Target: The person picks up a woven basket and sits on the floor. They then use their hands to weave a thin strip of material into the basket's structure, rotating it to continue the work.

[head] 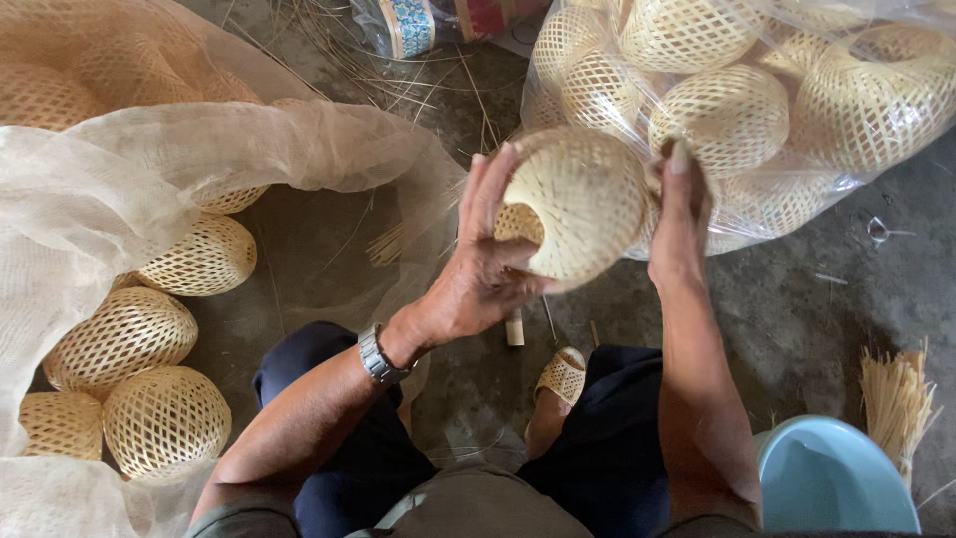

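Note:
A pale woven bamboo ball [583,199] with a lattice weave is held up between both hands over my lap. My left hand [483,261] cups its left and lower side, fingers spread upward, a metal watch on that wrist. My right hand [679,214] grips the ball's right edge, fingers curled over the top. Right behind the ball lies a clear plastic bag [757,110] packed with several similar woven balls.
A beige mesh sack [149,159] at the left spills several woven balls [164,418] onto the concrete floor. A light blue basin [832,478] sits at the lower right, beside a bundle of bamboo strips [896,399]. My sandalled foot [563,377] rests between my knees.

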